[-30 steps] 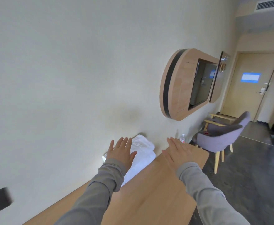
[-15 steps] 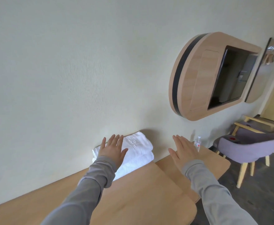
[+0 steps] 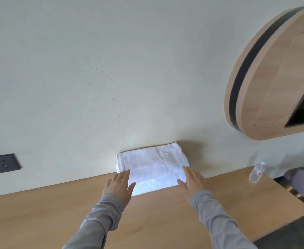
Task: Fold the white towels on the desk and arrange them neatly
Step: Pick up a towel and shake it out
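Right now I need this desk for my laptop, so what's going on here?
A person in grey sleeves is dealing with white towels on the desk. The towels lie folded in a stack against the wall. The left hand and right hand, fingers straight, are at the stack's two sides; neither grips it. A water bottle stands near the desk's right end.

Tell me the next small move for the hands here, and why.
Probably close both hands onto the towels and slide the stack toward you. The left hand and right hand are open, flanking its sides and gripping nothing, and the stack sits against the wall, leaving little room to fold there.
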`<action>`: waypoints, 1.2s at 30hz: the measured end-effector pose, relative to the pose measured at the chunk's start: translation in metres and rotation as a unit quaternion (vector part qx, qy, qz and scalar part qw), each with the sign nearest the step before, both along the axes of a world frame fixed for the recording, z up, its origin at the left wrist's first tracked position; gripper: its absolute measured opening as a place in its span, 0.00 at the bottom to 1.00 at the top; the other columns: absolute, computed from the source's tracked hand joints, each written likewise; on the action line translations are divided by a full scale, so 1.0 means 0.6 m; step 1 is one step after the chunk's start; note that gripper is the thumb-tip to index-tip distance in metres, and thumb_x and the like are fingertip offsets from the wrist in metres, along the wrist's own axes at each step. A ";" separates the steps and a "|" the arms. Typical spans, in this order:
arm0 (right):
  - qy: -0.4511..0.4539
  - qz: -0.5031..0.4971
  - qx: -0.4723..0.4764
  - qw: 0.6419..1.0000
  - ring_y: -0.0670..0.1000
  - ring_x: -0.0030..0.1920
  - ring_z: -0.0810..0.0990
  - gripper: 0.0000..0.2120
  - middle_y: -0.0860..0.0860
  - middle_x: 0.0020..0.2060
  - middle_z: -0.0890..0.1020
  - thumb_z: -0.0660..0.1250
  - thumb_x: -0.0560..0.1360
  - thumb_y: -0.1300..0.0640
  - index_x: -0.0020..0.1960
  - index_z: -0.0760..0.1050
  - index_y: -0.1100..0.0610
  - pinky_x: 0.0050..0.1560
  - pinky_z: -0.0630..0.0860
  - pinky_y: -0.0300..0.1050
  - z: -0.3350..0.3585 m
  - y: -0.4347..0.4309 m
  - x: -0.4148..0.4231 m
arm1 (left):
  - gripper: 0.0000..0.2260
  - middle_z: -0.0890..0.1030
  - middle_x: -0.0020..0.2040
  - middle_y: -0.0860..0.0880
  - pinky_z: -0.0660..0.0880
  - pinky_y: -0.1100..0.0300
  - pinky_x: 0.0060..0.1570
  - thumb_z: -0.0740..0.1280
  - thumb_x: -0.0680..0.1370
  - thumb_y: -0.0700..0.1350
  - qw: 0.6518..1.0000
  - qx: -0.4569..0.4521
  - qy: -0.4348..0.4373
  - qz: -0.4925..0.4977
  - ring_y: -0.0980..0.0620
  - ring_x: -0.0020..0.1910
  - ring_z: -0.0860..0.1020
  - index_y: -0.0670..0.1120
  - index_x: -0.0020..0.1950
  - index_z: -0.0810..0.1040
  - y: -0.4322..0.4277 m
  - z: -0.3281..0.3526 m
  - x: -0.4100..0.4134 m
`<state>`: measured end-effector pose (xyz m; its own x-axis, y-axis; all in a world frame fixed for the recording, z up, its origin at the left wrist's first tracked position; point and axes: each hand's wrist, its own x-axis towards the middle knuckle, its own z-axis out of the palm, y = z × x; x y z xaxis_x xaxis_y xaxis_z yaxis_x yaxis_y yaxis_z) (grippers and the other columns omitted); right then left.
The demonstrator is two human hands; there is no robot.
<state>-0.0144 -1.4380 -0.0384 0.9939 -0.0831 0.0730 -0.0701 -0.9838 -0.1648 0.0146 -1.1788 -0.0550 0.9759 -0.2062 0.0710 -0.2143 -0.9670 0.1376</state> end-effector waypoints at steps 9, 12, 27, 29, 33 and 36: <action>0.137 -0.060 0.217 0.965 0.53 0.73 0.60 0.27 0.53 0.73 0.61 0.57 0.79 0.49 0.74 0.54 0.57 0.71 0.59 0.45 -0.135 -0.018 0.152 | 0.26 0.74 0.64 0.45 0.69 0.58 0.60 0.59 0.78 0.57 0.892 -0.342 0.232 0.184 0.48 0.61 0.73 0.41 0.68 0.67 -0.082 -0.156 0.119; 0.137 -0.129 0.349 0.918 0.54 0.68 0.68 0.26 0.56 0.70 0.68 0.60 0.78 0.52 0.72 0.60 0.60 0.66 0.64 0.45 -0.172 -0.029 0.179 | 0.19 0.77 0.52 0.41 0.74 0.56 0.46 0.67 0.74 0.57 0.671 -0.599 0.316 0.300 0.46 0.46 0.76 0.41 0.48 0.76 -0.104 -0.173 0.155; 0.075 -0.397 0.786 0.468 0.56 0.65 0.71 0.38 0.57 0.66 0.70 0.71 0.67 0.39 0.70 0.63 0.55 0.66 0.70 0.51 -0.203 -0.074 0.363 | 0.21 0.76 0.46 0.46 0.69 0.54 0.52 0.72 0.69 0.57 0.262 -0.828 0.167 0.466 0.47 0.41 0.76 0.41 0.48 0.73 -0.169 -0.173 0.279; 0.097 -0.399 0.789 0.457 0.56 0.54 0.78 0.37 0.60 0.55 0.77 0.72 0.66 0.38 0.67 0.65 0.55 0.61 0.73 0.50 -0.203 -0.081 0.377 | 0.23 0.75 0.48 0.45 0.69 0.53 0.52 0.72 0.69 0.57 0.250 -0.823 0.152 0.487 0.46 0.45 0.75 0.42 0.52 0.71 -0.175 -0.176 0.282; 0.136 -0.398 0.789 0.448 0.50 0.18 0.71 0.18 0.53 0.18 0.74 0.72 0.68 0.43 0.41 0.68 0.54 0.31 0.71 0.45 -0.205 -0.098 0.391 | 0.20 0.77 0.42 0.47 0.72 0.54 0.49 0.77 0.65 0.53 0.221 -0.824 0.101 0.512 0.49 0.41 0.77 0.42 0.42 0.72 -0.178 -0.173 0.270; 0.126 -0.361 0.807 0.451 0.51 0.27 0.76 0.14 0.51 0.24 0.78 0.70 0.70 0.46 0.41 0.70 0.54 0.38 0.75 0.48 -0.196 -0.094 0.387 | 0.17 0.79 0.45 0.46 0.75 0.52 0.54 0.77 0.64 0.50 0.205 -0.847 0.082 0.483 0.47 0.44 0.79 0.44 0.43 0.74 -0.177 -0.159 0.259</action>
